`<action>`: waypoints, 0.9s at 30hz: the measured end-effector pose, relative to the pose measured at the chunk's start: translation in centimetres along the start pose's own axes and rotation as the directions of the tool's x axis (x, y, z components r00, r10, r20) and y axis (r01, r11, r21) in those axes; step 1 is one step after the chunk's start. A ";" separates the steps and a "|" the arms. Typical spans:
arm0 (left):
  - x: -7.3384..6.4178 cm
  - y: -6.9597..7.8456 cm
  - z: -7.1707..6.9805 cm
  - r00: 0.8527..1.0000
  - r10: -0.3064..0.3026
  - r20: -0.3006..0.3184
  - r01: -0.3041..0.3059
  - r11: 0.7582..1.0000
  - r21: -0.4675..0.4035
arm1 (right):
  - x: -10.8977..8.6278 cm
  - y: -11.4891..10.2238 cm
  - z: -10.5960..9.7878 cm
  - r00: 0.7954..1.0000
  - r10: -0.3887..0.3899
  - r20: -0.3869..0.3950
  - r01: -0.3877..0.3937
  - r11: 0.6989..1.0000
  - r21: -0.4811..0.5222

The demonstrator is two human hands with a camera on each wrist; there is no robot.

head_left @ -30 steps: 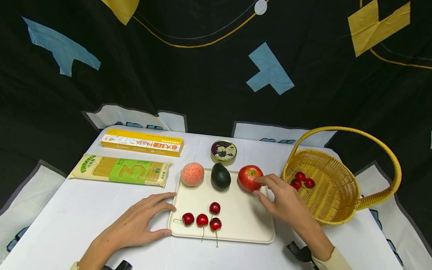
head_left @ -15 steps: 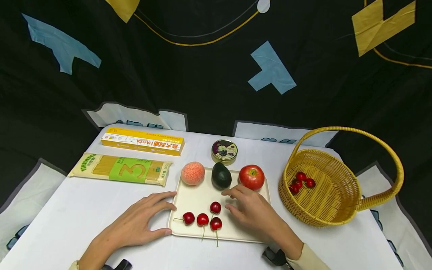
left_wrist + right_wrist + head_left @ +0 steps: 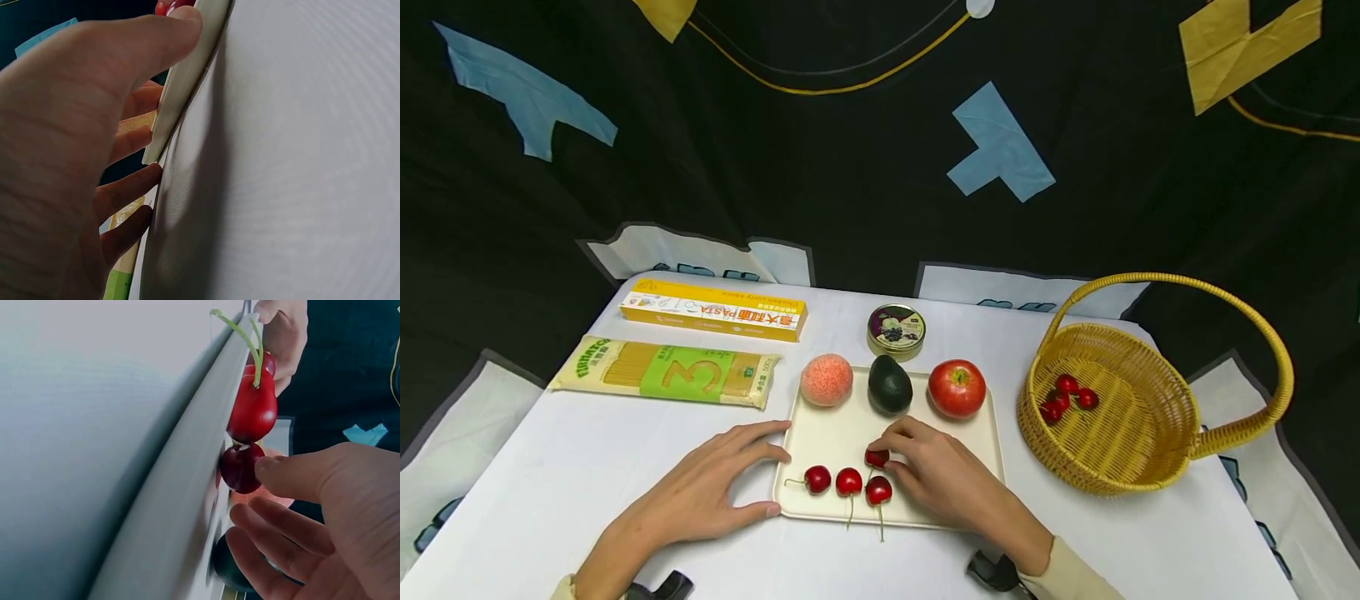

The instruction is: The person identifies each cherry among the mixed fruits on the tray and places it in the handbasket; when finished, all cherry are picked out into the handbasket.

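My right hand (image 3: 936, 475) is over the cream tray (image 3: 973, 458), thumb and index finger at either side of a dark red cherry (image 3: 876, 457). In the right wrist view its thumb touches that cherry (image 3: 240, 469), with the other fingers loosely bent. Three more cherries, one of them a stemmed cherry (image 3: 878, 490), lie along the tray's near side. My left hand (image 3: 707, 487) rests spread at the tray's left edge, thumb and fingertips against the rim. A peach (image 3: 826, 380), an avocado (image 3: 890, 385) and a red apple (image 3: 957, 388) sit along the tray's far side.
A yellow wicker basket (image 3: 1120, 467) with several cherries (image 3: 1066, 384) inside stands right of the tray, its handle arching upward. Behind the tray is a round tin (image 3: 896, 330). A pasta box (image 3: 715, 311) and a spaghetti packet (image 3: 670, 372) lie at back left.
My right hand has moved left from the apple, across the tray, and down to the rear cherry, its fingers closing in around it. The left hand has stayed at the tray's edge.
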State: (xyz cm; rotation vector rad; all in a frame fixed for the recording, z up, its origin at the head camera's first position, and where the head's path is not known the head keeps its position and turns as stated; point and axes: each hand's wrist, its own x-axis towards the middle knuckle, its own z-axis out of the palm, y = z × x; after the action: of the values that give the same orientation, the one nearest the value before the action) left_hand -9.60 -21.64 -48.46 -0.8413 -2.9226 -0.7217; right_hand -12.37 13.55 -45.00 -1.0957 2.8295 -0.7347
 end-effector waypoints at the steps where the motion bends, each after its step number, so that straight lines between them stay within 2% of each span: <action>1: 0.0 0.0 0.0 1.000 0.000 -0.001 0.000 1.000 -0.001 | 0.0 0.0 0.0 1.000 -0.002 0.007 0.002 1.000 0.003; 18: 0.0 -0.1 -0.1 1.000 -0.021 0.018 0.021 1.000 -0.021 | 0.2 0.3 0.5 1.000 -0.004 0.005 0.004 1.000 -0.024; 27: -0.1 -0.1 0.0 1.000 -0.015 0.020 0.016 1.000 -0.020 | -0.3 0.4 -0.7 0.996 0.014 -0.083 -0.019 0.998 -0.066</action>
State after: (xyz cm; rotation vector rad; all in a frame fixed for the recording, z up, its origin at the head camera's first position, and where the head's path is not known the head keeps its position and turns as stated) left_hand -9.57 -21.75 -48.45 -0.8335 -2.9478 -0.7493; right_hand -12.51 14.28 -44.60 -1.0734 2.9494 -0.7050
